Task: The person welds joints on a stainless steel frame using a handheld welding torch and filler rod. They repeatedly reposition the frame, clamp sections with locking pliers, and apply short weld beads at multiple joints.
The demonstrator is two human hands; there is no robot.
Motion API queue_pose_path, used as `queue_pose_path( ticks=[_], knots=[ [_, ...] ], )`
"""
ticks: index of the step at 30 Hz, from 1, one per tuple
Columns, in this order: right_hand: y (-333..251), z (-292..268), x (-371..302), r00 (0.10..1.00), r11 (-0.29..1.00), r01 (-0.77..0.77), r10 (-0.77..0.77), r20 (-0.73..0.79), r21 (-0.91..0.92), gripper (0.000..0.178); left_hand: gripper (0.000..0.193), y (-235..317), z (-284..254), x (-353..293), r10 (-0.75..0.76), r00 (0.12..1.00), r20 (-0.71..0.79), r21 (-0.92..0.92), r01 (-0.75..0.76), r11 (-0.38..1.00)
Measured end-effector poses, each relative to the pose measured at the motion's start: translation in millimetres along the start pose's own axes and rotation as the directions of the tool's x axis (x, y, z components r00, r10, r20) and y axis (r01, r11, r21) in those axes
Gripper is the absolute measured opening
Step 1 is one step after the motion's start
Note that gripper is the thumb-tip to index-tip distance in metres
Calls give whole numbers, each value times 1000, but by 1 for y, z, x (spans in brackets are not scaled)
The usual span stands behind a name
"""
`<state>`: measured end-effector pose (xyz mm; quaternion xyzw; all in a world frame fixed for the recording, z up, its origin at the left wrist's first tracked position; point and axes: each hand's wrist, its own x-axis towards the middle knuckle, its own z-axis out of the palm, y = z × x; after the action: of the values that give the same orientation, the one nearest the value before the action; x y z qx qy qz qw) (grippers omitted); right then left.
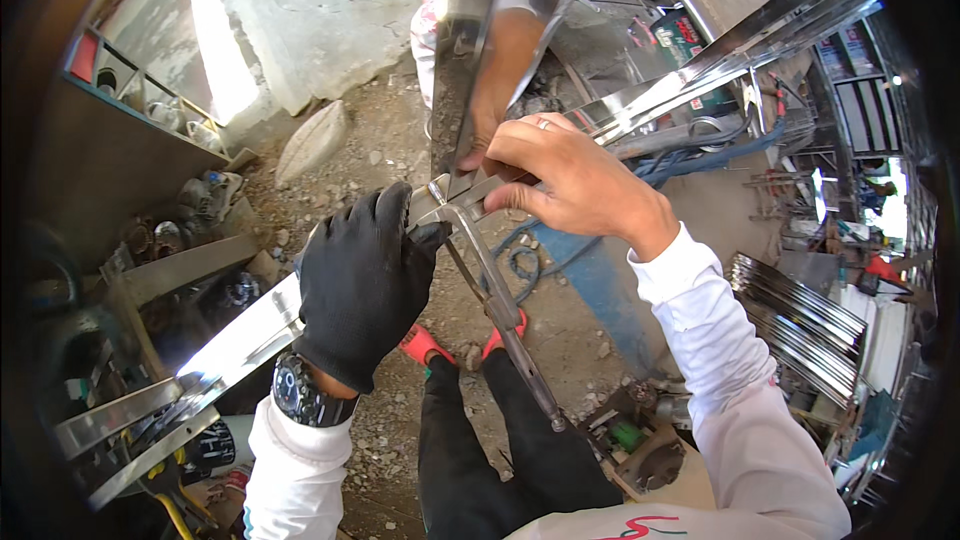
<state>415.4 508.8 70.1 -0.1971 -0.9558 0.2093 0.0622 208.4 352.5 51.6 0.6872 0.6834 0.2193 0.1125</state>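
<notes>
A long shiny metal bar [655, 105] runs from lower left to upper right, meeting an upright polished metal strip [462, 50] at the centre. My left hand [365, 285], in a black glove, closes around the bar just left of that joint. A locking C-clamp [488, 280] has its jaws at the joint, its handle slanting down toward my legs. My bare right hand [560, 175] curls over the bar right of the joint, fingertips partly hidden. Beyond it, another hand [490, 105] shows against the upright strip; whether a co-worker's or a reflection I cannot tell.
Blue cable [690, 165] loops beneath the bar on the right. Stacked metal profiles [800, 325] lie further right. A cut-off machine or similar tool [650, 450] sits by my right leg. Scrap and metal lengths [185, 270] crowd the left. The ground is stony.
</notes>
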Motion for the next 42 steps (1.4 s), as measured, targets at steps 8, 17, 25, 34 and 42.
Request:
queue_pose_path(
  ticks=[8,17,25,34,42],
  knots=[
    [-12,14,15,995,995,-84,87,-55,52,31,38,-8,-5,-1,-77,997,-15,-35,77,996],
    [-52,-20,-47,952,972,-214,186,-245,-94,65,47,-6,1,-3,101,994,35,15,-101,995],
    [-23,-93,-306,501,675,-676,716,-486,296,49,55,65,-82,-42,-202,879,432,383,25,924],
    [256,-166,-484,-169,352,-607,819,-548,713,34,38,275,-74,104,-14,653,757,-267,330,905],
    [541,-249,-410,-173,234,-753,832,-528,615,49,21,535,130,330,261,884,387,-425,-80,902]
  ],
)
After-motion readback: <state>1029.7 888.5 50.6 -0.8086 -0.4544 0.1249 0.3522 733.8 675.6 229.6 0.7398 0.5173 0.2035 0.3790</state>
